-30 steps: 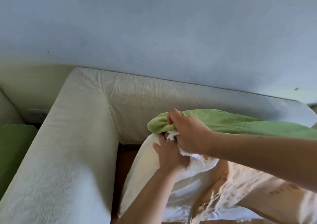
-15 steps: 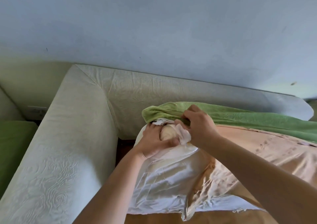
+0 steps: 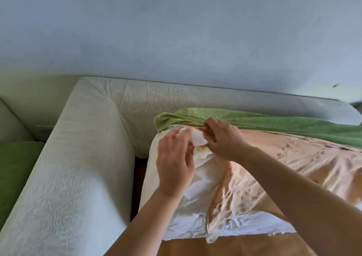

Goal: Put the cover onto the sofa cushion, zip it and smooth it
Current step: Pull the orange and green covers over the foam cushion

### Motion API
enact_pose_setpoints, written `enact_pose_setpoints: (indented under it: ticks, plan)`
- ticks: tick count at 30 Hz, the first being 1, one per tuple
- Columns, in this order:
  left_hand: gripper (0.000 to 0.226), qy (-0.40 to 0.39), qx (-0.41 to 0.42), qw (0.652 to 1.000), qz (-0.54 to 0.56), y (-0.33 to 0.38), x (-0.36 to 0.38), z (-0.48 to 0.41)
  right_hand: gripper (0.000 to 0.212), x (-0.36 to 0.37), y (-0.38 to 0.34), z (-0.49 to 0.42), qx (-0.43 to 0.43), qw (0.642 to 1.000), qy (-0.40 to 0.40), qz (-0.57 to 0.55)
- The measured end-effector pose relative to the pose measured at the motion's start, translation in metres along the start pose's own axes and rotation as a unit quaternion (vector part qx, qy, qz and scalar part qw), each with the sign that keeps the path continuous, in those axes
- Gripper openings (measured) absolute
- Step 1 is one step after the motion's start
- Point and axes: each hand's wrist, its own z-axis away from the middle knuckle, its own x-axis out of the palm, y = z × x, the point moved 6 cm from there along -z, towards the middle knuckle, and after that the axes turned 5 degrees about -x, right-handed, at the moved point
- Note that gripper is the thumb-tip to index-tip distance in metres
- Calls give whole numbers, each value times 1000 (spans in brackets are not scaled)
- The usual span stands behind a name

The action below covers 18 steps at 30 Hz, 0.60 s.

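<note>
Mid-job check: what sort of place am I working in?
Probably a home living room: a cream sofa armrest, a green cover partly over a peach cushion, and a plain painted wall behind.

The crumpled white-and-peach fabric cushion (image 3: pixel 284 161) lies on the cream sofa (image 3: pixel 74 157) by its left armrest. The green textured fabric cover (image 3: pixel 264 121) is bunched along its far edge.

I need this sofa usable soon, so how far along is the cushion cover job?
Done: little; the green cover is bunched along the far edge of the cushion only. In hand: the right hand pinches the cover's edge at the left corner, while the left hand, blurred, lies on the white fabric there. Left: most of the cushion shows bare, so pulling the cover over, zipping and smoothing remain.
</note>
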Motion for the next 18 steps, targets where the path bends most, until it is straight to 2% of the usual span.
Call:
enact_pose_setpoints:
  ticks: [2, 4, 5, 9, 13, 16, 18]
  plan:
    - [38, -52, 94, 994, -25, 15, 7, 18, 37, 2, 1, -3, -6, 1000, -4, 14]
    - [51, -131, 114, 980, -97, 10, 15, 35, 20, 3, 3, -5, 15, 1000, -13, -2]
    - [58, -166, 117, 971, -124, 3, 19, 41, 19, 4, 6, -7, 32, 999, -25, -12]
    - [73, -274, 147, 939, -145, -16, 21, 50, 38, 3, 12, -13, 104, 989, -75, -72]
    - [70, -385, 138, 896, -172, -13, 44, 42, 31, -11, 4, -6, 172, 976, -24, -128]
    - [62, -404, 107, 888, -191, -4, 66, 24, 26, -18, -9, 13, 175, 982, 1, -73]
    - [58, -436, 70, 874, -201, -3, 81, 14, 30, -11, -17, 26, 148, 988, 9, -34]
